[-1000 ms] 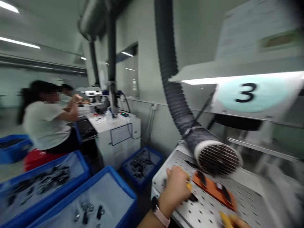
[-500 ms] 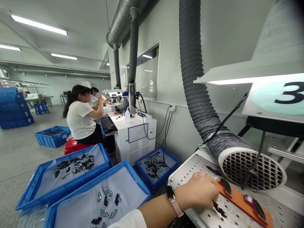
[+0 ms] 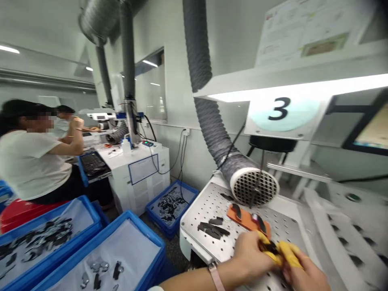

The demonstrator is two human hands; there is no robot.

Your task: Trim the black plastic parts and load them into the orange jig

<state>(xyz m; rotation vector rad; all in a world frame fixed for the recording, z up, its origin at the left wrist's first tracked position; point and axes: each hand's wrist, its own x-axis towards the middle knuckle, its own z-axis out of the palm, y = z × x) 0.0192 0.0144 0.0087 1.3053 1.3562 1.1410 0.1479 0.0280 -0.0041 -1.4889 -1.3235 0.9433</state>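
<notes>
My left hand (image 3: pixel 253 251) is over the perforated metal plate (image 3: pixel 194 217), its yellow-covered fingertips closed on a small dark part (image 3: pixel 270 245). From the right, my right hand (image 3: pixel 304 268), also with yellow finger covers, meets it; its fingers are pinched at the part's other end. Just beyond the hands lies an orange fixture (image 3: pixel 247 218) carrying two upright dark pieces. Several flat dark pieces (image 3: pixel 212 229) lie on the plate left of it. A pink watch strap (image 3: pixel 216 277) is on my left wrist.
A grated duct mouth (image 3: pixel 256 186) stands behind the fixture, under a lamp and a number 3 sign (image 3: pixel 279 109). At left are blue bins (image 3: pixel 162 246) with loose parts. A seated co-worker (image 3: pixel 33 157) is beside a white machine cabinet (image 3: pixel 142 182).
The view has turned right. My left hand has moved away from the fixture's left end toward me, and my right hand has come into view, meeting it at the dark part.
</notes>
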